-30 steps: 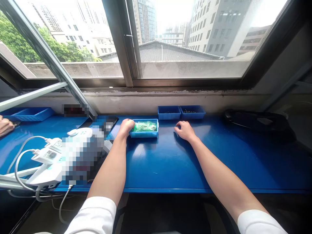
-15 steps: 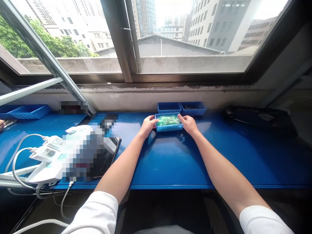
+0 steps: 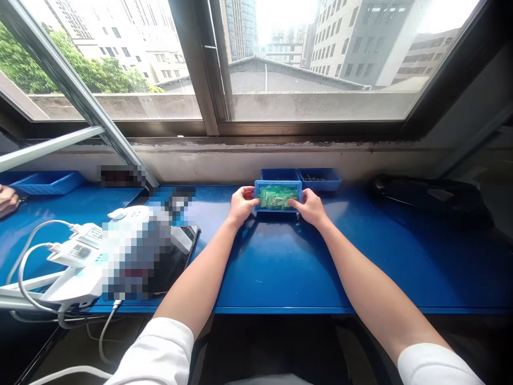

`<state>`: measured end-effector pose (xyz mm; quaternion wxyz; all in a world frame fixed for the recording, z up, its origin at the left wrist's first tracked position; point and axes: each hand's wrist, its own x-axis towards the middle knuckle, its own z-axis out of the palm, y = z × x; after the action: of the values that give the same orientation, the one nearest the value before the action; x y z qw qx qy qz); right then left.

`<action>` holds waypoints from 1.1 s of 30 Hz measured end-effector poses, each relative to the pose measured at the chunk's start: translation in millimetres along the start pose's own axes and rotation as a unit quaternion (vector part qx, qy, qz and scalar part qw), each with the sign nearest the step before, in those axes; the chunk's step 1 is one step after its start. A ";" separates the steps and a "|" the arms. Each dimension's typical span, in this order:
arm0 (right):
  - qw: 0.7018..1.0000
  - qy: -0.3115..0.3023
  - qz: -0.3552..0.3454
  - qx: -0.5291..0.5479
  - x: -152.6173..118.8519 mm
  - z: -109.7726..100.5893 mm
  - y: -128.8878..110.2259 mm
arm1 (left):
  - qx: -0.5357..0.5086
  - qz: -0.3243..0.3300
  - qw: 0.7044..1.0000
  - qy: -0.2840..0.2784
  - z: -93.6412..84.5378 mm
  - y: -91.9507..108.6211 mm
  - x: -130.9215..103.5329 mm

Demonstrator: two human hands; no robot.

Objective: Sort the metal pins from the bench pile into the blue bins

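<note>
Both hands hold a small blue plastic bin [image 3: 278, 183] by its two ends, tilted so that its inside faces me. Inside lie several green pieces [image 3: 277, 197], too small to name surely. My left hand [image 3: 242, 206] is closed on the bin's left end, thumb over the rim. At the right end my right hand [image 3: 310, 207] grips the bin, with its thumb reaching inside onto the green pieces. Behind it, against the wall, stand a blue bin [image 3: 276, 174], partly hidden, and another blue bin [image 3: 325, 181] with small dark parts.
On the left sits a white power strip [image 3: 76, 286] with plugged-in chargers and cables, beside a dark tablet-like device [image 3: 176, 262]. Another person's hand [image 3: 8, 200] is at the far left near blue trays [image 3: 50, 182]. A black bag-like object [image 3: 433, 200] lies at the right.
The held bin has tipped toward me, showing more of its inside. My right thumb has moved from the rim into the bin. The other person's hand has come further into view.
</note>
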<state>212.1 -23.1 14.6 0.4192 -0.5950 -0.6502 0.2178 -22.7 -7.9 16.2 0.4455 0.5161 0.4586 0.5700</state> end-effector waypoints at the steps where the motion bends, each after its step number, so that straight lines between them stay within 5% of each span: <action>1: 1.000 -0.002 -0.003 -0.003 -0.1 -0.7 0.0 | 0.007 0.007 1.000 -0.002 -0.3 -0.2 -0.2; 11: 0.996 -0.071 -0.062 0.008 2.2 -9.3 9.6 | 0.080 -0.023 0.990 -0.113 -12.5 3.2 -0.1; 17: 0.986 -0.131 -0.030 0.094 5.2 -15.8 13.5 | 0.188 0.038 0.966 -0.175 -24.7 4.4 -0.8; 22: 0.953 -0.213 -0.027 0.212 4.5 -19.5 12.5 | 0.230 0.076 0.953 -0.184 -29.5 4.7 -1.6; 33: 0.954 -0.274 -0.006 0.122 11.2 -31.3 20.2 | 0.241 0.080 0.951 -0.179 -32.9 3.9 -0.6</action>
<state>249.9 -15.1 19.3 0.2959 -0.4532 -0.7121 0.4473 -55.7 -11.2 18.4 0.3358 0.7365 0.4521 0.3748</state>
